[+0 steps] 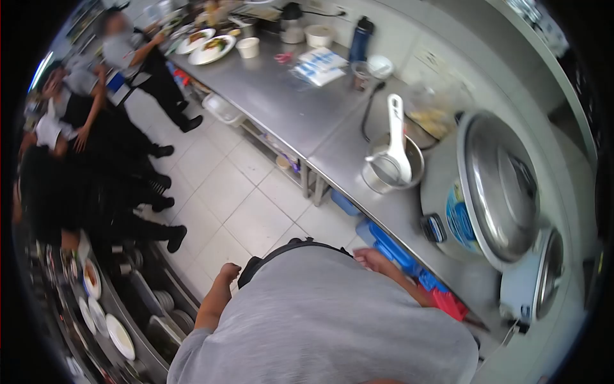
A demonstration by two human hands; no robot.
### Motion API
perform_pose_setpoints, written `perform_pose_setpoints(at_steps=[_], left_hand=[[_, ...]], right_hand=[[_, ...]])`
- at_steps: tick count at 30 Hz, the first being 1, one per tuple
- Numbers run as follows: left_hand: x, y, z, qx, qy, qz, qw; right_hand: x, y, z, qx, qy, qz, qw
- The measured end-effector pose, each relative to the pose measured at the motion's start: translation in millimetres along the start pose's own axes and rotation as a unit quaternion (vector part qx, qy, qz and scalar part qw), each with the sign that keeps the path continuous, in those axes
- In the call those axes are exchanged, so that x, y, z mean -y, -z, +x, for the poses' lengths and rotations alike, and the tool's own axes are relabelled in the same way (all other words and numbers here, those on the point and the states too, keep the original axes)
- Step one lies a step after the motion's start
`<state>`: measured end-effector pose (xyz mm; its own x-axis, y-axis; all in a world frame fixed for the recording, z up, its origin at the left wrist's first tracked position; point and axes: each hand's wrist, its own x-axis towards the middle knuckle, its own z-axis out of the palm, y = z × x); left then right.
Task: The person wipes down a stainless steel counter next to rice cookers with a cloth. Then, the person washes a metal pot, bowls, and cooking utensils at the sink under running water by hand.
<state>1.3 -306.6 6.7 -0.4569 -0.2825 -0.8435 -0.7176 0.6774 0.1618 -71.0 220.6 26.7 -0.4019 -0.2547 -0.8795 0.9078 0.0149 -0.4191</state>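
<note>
My left hand (230, 272) hangs beside my waist over the tiled floor, its fingers curled in, with nothing seen in it. On the other side, my right hand (369, 258) hangs loosely closed near the edge of the steel counter (281, 109), apparently holding nothing. Closest to it, under the counter, are blue plastic containers (390, 246). On the counter above stands a metal pot (414, 163) with a white-handled strainer (396, 141) lying across it. A large lidded pot (502, 185) stands to the right of that.
Several people in dark trousers stand at the left, one person (137, 57) by the counter's far end. Plated food (212, 50), a white tub (247, 47) and a blue bottle (361, 38) are on the counter. White plates (120, 336) line the lower-left shelf. A smaller lidded cooker (531, 278) stands far right.
</note>
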Motion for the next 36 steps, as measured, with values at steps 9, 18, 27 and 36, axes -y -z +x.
perform_pose_setpoints(at_steps=[9, 18, 27, 36], left_hand=[[-62.5, -11.4, -4.3, -0.015, -0.136, 0.000, 0.991], [4.4, -38.9, 2.6, -0.037, -0.096, 0.018, 0.995], [68.3, -18.2, 54.3, -0.026, -0.121, 0.018, 0.992], [66.0, 68.7, 147.2, -0.036, -0.132, 0.055, 0.989]], right_hand=[[173.3, -17.9, -133.7, -0.042, 0.276, 0.205, 0.938], [172.1, -39.3, -74.8, -0.076, 0.356, 0.327, 0.872], [165.3, -191.2, -37.5, 0.043, 0.294, 0.042, 0.954], [397.4, -207.7, -170.0, -0.223, 0.729, -0.179, 0.622]])
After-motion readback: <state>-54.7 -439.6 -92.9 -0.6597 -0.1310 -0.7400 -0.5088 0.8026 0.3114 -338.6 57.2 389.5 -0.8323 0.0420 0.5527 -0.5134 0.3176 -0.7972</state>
